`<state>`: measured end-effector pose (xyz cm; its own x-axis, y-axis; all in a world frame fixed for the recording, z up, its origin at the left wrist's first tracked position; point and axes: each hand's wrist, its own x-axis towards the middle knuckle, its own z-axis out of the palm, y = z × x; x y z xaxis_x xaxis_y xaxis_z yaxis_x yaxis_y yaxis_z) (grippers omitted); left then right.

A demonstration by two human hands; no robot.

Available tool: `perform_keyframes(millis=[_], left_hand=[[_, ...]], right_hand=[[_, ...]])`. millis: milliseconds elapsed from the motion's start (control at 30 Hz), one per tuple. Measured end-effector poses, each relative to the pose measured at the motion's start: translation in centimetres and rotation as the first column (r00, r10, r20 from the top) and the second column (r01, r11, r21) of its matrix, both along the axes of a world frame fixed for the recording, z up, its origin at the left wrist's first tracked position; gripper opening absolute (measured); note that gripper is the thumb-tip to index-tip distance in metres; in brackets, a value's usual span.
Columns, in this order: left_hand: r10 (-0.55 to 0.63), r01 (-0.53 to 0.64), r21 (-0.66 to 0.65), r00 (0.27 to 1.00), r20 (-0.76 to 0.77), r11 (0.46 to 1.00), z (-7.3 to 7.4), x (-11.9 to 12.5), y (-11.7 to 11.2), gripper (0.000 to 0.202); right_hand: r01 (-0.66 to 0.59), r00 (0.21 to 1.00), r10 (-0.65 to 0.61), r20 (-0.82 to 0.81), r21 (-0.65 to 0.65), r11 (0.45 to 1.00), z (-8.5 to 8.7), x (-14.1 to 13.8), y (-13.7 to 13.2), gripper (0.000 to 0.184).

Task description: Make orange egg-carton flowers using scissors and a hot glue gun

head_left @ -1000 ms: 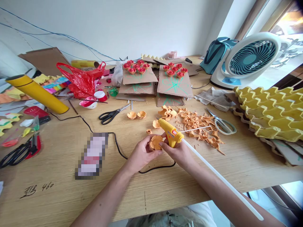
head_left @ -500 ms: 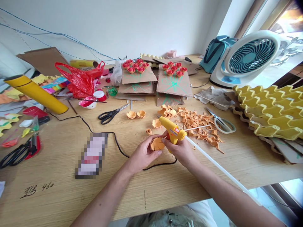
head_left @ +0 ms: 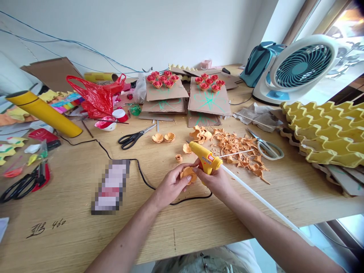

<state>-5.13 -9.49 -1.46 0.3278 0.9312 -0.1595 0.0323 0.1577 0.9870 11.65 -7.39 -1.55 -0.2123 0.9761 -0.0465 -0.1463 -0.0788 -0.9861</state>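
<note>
Between my two hands is an orange egg-carton flower (head_left: 188, 175), cup-shaped with rounded petals. My left hand (head_left: 173, 185) is closed around its left side, the thumb lying over the petals. A yellow hot glue gun (head_left: 205, 156) with a long white glue stick is gripped in my right hand (head_left: 217, 184), its nozzle tilted up and away. The right fingertips also touch the flower's right edge. Just beyond the hands are another orange flower (head_left: 187, 148), partly behind the gun, and a small rolled orange piece (head_left: 178, 157). Two more orange flowers (head_left: 163, 138) stand further off.
Orange scraps (head_left: 236, 149) lie right of the gun beside white-handled scissors (head_left: 269, 149). Black scissors (head_left: 133, 138) rest left of centre. Red flowers (head_left: 162, 79) stand on cardboard at the back. Yellow egg trays (head_left: 327, 132) and a fan (head_left: 298, 72) occupy the right. A black cable (head_left: 143, 178) crosses the table.
My left thumb has moved up from the flower's lower edge onto its petals. The flower has turned slightly in my fingers. My right hand still holds the glue gun, almost unmoved.
</note>
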Motion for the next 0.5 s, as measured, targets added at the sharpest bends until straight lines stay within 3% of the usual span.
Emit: perform_keyframes(millis=[100,267,500], left_hand=[[-0.012,0.013,-0.004,0.999,0.047,1.000,0.02,-0.11,-0.07,0.051],[0.025,-0.001,-0.087,0.961,0.274,0.996,-0.70,-0.22,-0.19,0.052],[0.022,-0.007,-0.072,0.979,0.204,0.997,-0.58,-0.44,-0.13,0.047]], right_hand=[[0.011,1.000,-0.011,0.006,0.012,1.000,0.00,-0.07,-0.02,0.021],[0.057,0.997,-0.058,0.055,0.027,0.998,-0.41,0.09,0.07,0.018],[0.127,0.984,-0.134,0.121,0.057,0.990,-0.18,0.11,0.07,0.016]])
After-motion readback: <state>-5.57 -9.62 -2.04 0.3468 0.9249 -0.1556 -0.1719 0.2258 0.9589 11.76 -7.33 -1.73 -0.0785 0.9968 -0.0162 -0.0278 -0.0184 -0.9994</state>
